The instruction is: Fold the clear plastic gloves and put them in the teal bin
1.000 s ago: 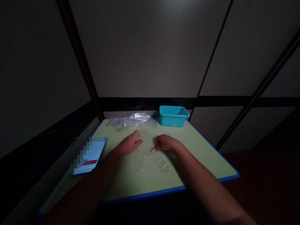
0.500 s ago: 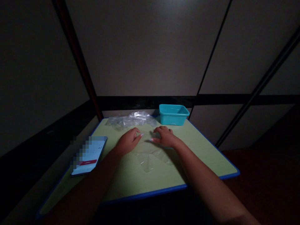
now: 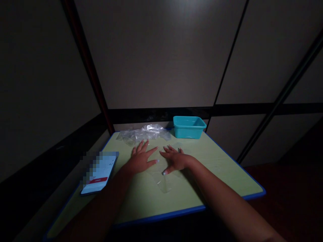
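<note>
A clear plastic bag (image 3: 163, 183) lies on the light green table, its see-through outline hard to follow. Over its left part my left hand (image 3: 141, 158) rests palm down with fingers spread. My right hand (image 3: 175, 159) lies over the right part, fingers stretched out and the thumb apart. Both hands appear to press on the plastic, and neither grips anything. Part of the bag is hidden under them. Behind my left hand is a crumpled heap of clear plastic (image 3: 151, 132).
A turquoise plastic basket (image 3: 188, 131) stands at the table's back right. At the left lies a phone or tablet (image 3: 102, 174) with a lit, partly blurred screen. The table (image 3: 224, 174) has a blue edge and stands against wall panels.
My curled fingers have straightened and spread. Both hands have come down flat over the plastic. The whole view has shifted slightly.
</note>
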The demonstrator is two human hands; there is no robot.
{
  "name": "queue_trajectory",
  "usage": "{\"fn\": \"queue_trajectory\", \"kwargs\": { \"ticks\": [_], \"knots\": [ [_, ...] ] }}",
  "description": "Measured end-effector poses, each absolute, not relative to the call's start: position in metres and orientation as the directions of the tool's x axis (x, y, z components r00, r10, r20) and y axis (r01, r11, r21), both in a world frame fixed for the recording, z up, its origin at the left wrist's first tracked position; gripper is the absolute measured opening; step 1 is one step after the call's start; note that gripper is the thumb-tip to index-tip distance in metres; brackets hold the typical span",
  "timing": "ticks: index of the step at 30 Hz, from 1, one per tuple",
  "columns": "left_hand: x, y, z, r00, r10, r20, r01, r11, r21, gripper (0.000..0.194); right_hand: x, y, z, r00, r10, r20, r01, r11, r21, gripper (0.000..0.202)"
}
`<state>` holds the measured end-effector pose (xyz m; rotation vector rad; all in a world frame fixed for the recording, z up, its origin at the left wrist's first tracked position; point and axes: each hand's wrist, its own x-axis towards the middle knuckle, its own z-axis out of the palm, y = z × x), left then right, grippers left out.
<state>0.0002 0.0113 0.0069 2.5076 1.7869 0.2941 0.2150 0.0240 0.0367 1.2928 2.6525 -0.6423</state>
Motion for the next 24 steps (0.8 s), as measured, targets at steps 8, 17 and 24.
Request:
{"fn": "queue_trajectory", "kwargs": {
  "ticks": [8, 17, 24],
  "knots": [
    [-0.001, 0.007, 0.013, 0.324, 0.945, 0.030, 0.930, -0.324, 0.172, 0.071, 0.224, 0.031, 0.040, -0.702, 0.644, -0.303, 0.707, 0.580, -0.405, 0.104],
    [-0.007, 0.017, 0.027, 0.120, 0.837, 0.534, 0.920, -0.296, 0.258, 0.030, 0.221, 0.045, 0.030, -0.451, 0.801, 0.395, 0.573, 0.599, -0.560, 0.056],
    [0.000, 0.011, 0.030, 0.136, 0.833, 0.536, 0.809, -0.406, 0.425, 0.018, 0.220, 0.048, 0.024, -0.437, 0.809, 0.393, 0.615, 0.587, -0.526, 0.028]
  ]
}}
